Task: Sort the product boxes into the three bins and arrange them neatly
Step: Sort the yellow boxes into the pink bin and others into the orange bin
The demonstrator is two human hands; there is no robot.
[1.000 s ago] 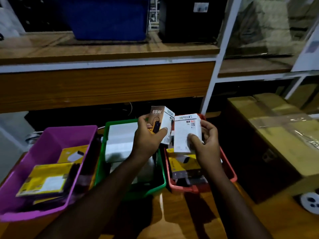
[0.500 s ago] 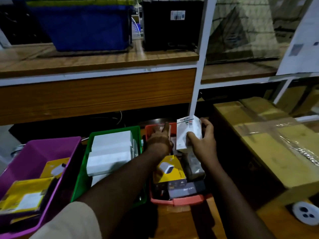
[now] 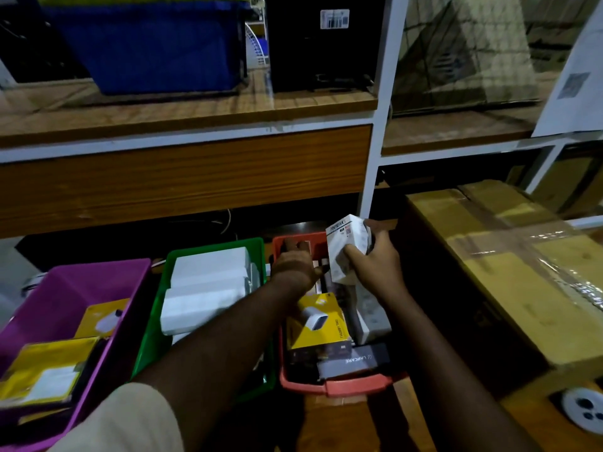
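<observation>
Placing step, lower centre of frame. Right hand (image 3: 375, 265) gripping white box (image 3: 346, 249) above red bin (image 3: 339, 386); left hand (image 3: 293, 262) inside bin, grip hidden. Next: slotting box upright into rear gap.

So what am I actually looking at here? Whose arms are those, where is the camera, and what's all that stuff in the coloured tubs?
No machine here: a person wears a camera on the head, looking down at their own arms. Three tubs sit on a wooden surface: a purple bin with yellow packs, a green bin with plain white boxes, and a red bin with mixed product boxes. The right hand holds a small white box above the red bin. The left hand reaches down into that bin; whether it grips anything is hidden.
</observation>
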